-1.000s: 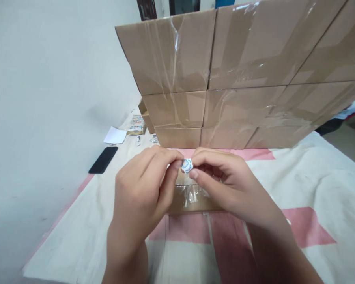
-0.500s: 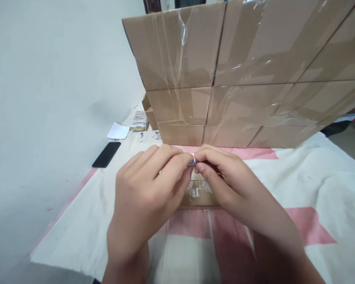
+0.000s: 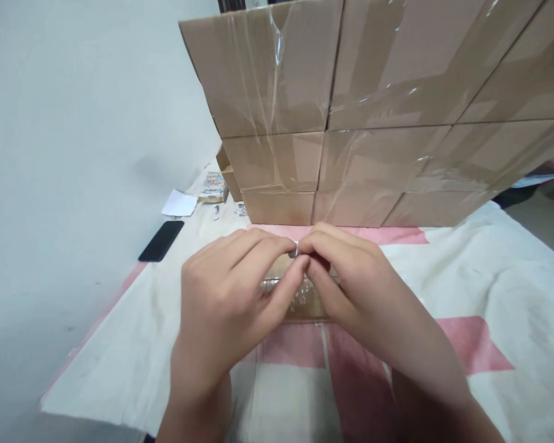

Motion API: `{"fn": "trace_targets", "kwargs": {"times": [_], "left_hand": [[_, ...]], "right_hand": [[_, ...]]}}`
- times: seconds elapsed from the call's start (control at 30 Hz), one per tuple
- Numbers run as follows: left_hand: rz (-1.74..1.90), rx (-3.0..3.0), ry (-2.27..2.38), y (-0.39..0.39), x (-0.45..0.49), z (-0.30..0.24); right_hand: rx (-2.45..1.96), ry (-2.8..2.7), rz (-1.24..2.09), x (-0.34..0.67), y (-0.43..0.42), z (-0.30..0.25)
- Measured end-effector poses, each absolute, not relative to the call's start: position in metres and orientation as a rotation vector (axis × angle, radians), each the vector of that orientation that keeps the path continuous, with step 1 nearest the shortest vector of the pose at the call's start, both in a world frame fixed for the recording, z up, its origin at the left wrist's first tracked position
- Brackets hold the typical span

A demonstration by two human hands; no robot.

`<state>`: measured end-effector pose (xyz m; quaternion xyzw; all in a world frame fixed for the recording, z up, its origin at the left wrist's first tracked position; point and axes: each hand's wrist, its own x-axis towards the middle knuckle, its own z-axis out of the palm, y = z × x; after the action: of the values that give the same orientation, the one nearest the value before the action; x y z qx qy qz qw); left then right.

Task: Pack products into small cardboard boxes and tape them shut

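Observation:
Between my fingertips is a small silvery-white piece (image 3: 294, 250), mostly covered, so its kind cannot be made out. My left hand (image 3: 233, 289) pinches it from the left, with the thumb reaching across to the right thumb. From the right, my right hand (image 3: 351, 271) pinches it between forefinger and thumb. Beneath both hands a small cardboard box (image 3: 300, 301) with shiny clear tape lies on the cloth, partly hidden by the fingers.
A wall of taped cardboard boxes (image 3: 277, 163) stands behind my hands. To the left lie a black phone (image 3: 161, 240), a white paper (image 3: 179, 203), a printed packet (image 3: 213, 187) and silvery scraps (image 3: 240, 210). A pink and white cloth (image 3: 295, 394) covers the surface beside a pale wall (image 3: 83, 154).
My left thumb has moved up and right to meet the right thumb, and the small piece has turned between the fingers. The whole view has shifted slightly.

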<state>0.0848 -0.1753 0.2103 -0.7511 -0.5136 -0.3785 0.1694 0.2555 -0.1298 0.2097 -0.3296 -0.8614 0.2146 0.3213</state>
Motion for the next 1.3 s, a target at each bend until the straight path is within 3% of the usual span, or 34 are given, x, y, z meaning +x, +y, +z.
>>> {"fn": "trace_targets", "kwargs": {"times": [0.3,0.63,0.93,1.3], "left_hand": [[-1.063,-2.124,-1.638,-0.176,0.089,0.209],[-1.437,-2.206,-1.868,-0.167,0.098,0.204],[-1.384,-2.240,-1.913,-0.169,0.093,0.208],[-1.394,-2.197,-1.816,-0.168,0.087,0.211]], "right_hand": [[-0.900,-2.199,0.443,0.248,-0.133,0.205],[-0.900,-2.003,0.519,0.245,-0.135,0.205],[-0.931,-1.991,0.579,0.243,-0.133,0.206],[-0.867,-1.904,1.016,0.254,-0.124,0.211]]}}
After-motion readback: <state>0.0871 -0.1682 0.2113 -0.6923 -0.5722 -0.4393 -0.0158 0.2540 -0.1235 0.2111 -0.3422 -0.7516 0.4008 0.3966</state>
